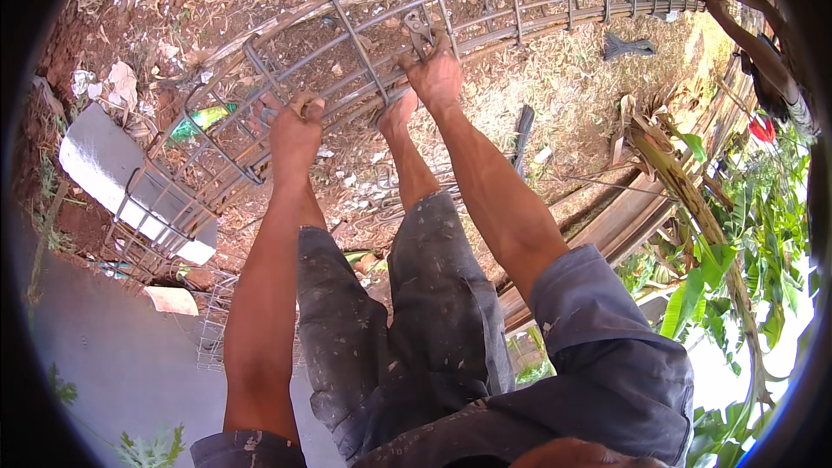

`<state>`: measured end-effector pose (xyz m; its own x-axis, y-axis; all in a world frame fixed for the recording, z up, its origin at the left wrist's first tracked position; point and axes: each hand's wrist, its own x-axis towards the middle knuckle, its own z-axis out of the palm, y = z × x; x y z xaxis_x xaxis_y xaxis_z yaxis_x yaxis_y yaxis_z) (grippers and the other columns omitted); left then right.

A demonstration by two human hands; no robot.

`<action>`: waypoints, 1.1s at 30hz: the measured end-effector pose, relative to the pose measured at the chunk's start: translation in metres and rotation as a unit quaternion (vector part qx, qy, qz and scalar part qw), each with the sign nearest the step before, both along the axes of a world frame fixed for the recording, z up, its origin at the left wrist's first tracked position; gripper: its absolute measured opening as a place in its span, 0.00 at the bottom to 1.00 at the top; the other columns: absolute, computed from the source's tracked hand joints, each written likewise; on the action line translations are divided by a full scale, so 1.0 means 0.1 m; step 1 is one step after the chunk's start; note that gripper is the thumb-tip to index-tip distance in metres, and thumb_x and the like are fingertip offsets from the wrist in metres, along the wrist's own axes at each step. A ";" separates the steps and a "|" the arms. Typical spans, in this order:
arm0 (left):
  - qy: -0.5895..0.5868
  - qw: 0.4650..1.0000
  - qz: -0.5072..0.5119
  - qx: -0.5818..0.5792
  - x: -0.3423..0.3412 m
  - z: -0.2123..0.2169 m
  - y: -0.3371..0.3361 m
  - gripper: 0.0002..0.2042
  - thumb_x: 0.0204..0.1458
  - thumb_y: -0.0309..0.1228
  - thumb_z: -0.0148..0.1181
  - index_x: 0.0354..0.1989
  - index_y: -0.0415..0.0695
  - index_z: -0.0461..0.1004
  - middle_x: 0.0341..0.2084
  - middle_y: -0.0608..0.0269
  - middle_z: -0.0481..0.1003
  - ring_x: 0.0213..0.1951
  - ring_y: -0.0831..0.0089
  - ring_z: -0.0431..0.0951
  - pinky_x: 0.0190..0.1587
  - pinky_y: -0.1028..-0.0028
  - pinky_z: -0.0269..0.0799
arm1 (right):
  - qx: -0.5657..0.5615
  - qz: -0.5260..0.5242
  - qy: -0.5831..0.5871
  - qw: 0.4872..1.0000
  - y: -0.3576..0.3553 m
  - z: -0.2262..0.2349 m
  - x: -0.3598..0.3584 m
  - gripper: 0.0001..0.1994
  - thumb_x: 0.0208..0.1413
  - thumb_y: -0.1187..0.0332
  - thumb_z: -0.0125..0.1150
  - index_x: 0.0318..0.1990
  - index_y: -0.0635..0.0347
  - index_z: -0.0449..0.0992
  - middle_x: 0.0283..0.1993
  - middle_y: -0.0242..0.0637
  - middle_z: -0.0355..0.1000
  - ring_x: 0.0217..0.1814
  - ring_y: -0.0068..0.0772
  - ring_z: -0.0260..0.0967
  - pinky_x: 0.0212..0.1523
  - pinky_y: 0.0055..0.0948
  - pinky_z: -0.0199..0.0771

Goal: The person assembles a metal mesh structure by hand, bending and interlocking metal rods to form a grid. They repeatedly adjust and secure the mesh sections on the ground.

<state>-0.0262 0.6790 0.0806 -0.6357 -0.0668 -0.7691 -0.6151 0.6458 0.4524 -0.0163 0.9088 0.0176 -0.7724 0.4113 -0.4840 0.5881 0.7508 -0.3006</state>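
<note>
A long rebar cage [511, 0] of straight bars and square stirrups curves across the upper part of the view, just beyond my feet. My left hand [296, 132] is closed at its near bars, apparently gripping one; the fingertips are hidden. In my right hand [435, 76] is a pair of pincers [417, 28], the metal jaws pointing away from me over the cage, beside a stirrup. The right fingers are wrapped round the handles, which are mostly covered.
Another person's arms [750, 13] reach to the cage's far right end. A curved whitish sheet [108, 165] lies by its left end. Dark tie wire bundles [628, 46] rest on the dirt. Wooden planks [607, 230] and green plants [745, 269] stand at right, wire mesh [212, 325] at lower left.
</note>
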 end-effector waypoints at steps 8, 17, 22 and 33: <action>0.035 0.996 -0.047 -0.070 -0.42 -0.37 0.38 0.15 0.54 0.40 0.55 0.44 0.45 0.78 0.36 0.46 0.78 0.40 0.52 0.78 0.45 0.62 0.70 | -0.042 -0.072 -0.069 0.994 0.34 0.10 -0.11 0.28 0.50 0.46 0.60 0.47 0.63 0.68 0.33 0.57 0.75 0.36 0.59 0.74 0.38 0.49 0.73; 0.053 0.981 -0.170 -0.081 -0.58 -0.79 0.52 0.20 0.55 0.51 0.52 0.44 0.49 0.79 0.39 0.44 0.77 0.47 0.51 0.75 0.54 0.57 0.66 | -0.224 -0.113 -0.067 0.966 -0.16 0.13 0.18 0.17 0.57 0.62 0.49 0.47 0.59 0.80 0.34 0.51 0.78 0.35 0.39 0.75 0.37 0.32 0.71; 0.012 0.986 -0.141 -0.083 -0.62 -0.89 0.53 0.26 0.52 0.58 0.53 0.49 0.52 0.78 0.42 0.47 0.78 0.48 0.52 0.76 0.53 0.59 0.68 | -0.286 -0.188 -0.097 0.935 -0.36 0.21 -0.17 0.15 0.55 0.72 0.50 0.47 0.66 0.78 0.45 0.46 0.75 0.38 0.25 0.71 0.36 0.25 0.70; 0.167 0.980 -0.079 -0.071 -0.55 -0.81 0.64 0.21 0.50 0.49 0.59 0.47 0.48 0.78 0.41 0.45 0.76 0.46 0.50 0.75 0.49 0.58 0.69 | -0.509 -0.513 -0.093 0.685 -0.37 -0.42 -0.53 0.09 0.63 0.77 0.40 0.41 0.63 0.70 0.30 0.34 0.68 0.21 0.17 0.58 0.14 0.15 0.58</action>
<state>-0.0813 0.7430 -0.0002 -0.8612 -0.0388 -0.5067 -0.3357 0.7920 0.5099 -0.0698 0.8715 -0.0244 -0.2160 0.0686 -0.9740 0.7484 -0.6290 -0.2103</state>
